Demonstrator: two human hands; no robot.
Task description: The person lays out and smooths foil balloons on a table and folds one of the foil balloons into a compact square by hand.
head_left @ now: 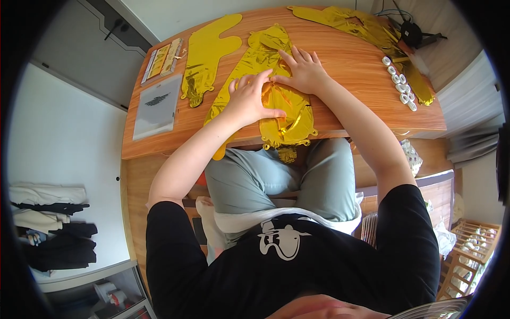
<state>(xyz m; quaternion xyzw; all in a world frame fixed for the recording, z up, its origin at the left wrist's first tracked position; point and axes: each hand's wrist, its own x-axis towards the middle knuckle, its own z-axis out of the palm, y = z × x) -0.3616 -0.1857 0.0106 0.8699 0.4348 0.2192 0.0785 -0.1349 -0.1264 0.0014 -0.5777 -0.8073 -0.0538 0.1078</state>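
I had both hands over the gold foil piece [255, 53] in front of me, on the near part of the table [345, 64], with its tabbed end hanging past the edge above my lap. My left hand [245, 101] made a wide curve: thumb out across the foil, fingers arched well away from it. My right hand [307, 70] was fanned open, palm down, its fingers spread over the foil's right side. Neither seemed closed on a fold; whether the right thumb and left forefinger, nearly meeting in the middle, pinched a crease between them, I couldn't tell.

The foil was badly crinkled, so light pressure from flat fingertips looked best to me; nails could score a skin that thin. I judged it wise to let the right hand anchor while the left worked outward from the middle, easing layers apart instead of tugging. The overhanging end needed watching, since its weight might drag the rest off.

Room mattered too: a flatter gold foil shape [208, 50] lay just to the left, and the white rings [401, 86] sat well apart on the right, best left undisturbed.
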